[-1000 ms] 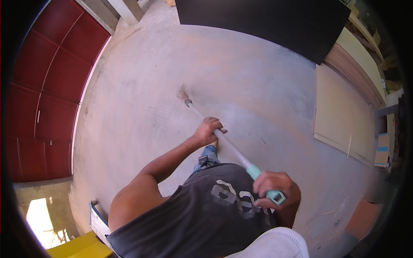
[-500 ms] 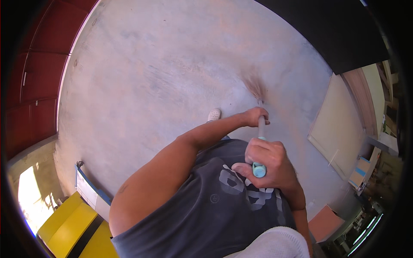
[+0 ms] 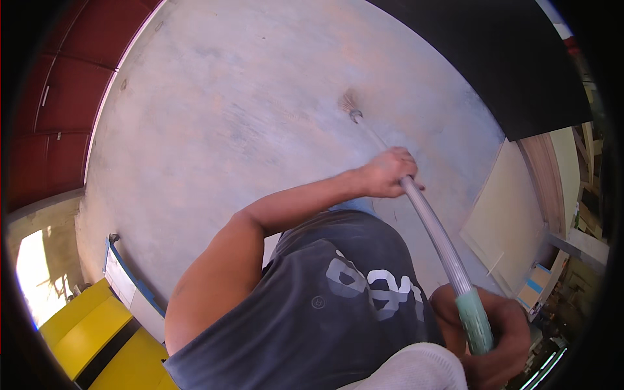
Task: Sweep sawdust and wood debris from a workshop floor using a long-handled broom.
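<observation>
A long broom [image 3: 432, 224] with a grey ribbed handle slants across the floor ahead of me. My left hand [image 3: 390, 172] is closed round its shaft about midway, arm stretched across my body. At the lower right, my right hand [image 3: 504, 331] wraps the top end, where a green grip [image 3: 475, 318] covers the handle; part of that hand lies in shadow. The splayed brown bristles [image 3: 350, 101] rest on or just over the concrete, slightly blurred.
Pale, dusty concrete floor [image 3: 195, 130] spreads ahead. Red metal doors [image 3: 71, 91] line the left. A black panel [image 3: 507, 65] hangs over the far right, with a beige board [image 3: 507, 201] below it. Yellow boxes [image 3: 97, 325] and a blue-edged white panel [image 3: 133, 286] are at near left.
The bristles have swung forward and left. My right hand has dropped down and right with the grip end, so more of the shaft shows. My left hand still holds the shaft.
</observation>
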Demonstrator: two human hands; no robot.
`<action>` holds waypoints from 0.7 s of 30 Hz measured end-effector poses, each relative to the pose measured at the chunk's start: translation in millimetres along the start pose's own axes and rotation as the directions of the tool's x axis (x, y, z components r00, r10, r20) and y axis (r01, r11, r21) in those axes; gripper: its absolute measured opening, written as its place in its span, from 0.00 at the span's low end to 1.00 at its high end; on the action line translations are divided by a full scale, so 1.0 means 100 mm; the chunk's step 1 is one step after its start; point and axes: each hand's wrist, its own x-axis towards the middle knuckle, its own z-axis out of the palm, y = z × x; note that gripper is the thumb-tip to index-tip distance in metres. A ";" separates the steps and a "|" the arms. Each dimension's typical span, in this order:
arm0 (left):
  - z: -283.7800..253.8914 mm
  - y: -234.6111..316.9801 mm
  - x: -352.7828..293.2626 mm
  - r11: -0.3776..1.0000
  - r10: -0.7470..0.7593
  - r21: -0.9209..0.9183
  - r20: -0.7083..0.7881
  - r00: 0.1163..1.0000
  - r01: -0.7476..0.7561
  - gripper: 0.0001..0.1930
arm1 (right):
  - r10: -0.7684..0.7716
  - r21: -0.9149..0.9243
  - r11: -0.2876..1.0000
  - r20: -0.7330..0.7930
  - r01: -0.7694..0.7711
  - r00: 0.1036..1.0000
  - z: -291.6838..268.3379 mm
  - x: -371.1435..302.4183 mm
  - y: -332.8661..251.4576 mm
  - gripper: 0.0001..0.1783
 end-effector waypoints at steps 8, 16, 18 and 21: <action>-1.46 -1.80 -1.19 0.548 -0.503 0.546 -0.390 0.771 0.634 0.16 | -0.514 -0.149 0.785 0.385 0.601 0.766 -0.11 1.70 1.69 0.11; 0.54 -1.90 -0.01 0.851 -0.519 0.198 0.181 0.835 0.486 0.22 | -0.438 -0.388 0.812 0.088 0.435 0.895 -0.90 1.33 1.21 0.17; 1.22 -1.65 0.51 0.934 -0.321 -0.017 0.401 0.858 0.358 0.21 | -0.478 -0.486 0.774 -0.030 0.405 0.878 -1.11 1.16 0.97 0.21; 1.65 -1.18 1.22 0.971 -0.146 -0.058 0.626 0.766 0.233 0.18 | -0.517 -0.640 0.655 0.009 0.402 0.856 -1.44 0.92 0.58 0.26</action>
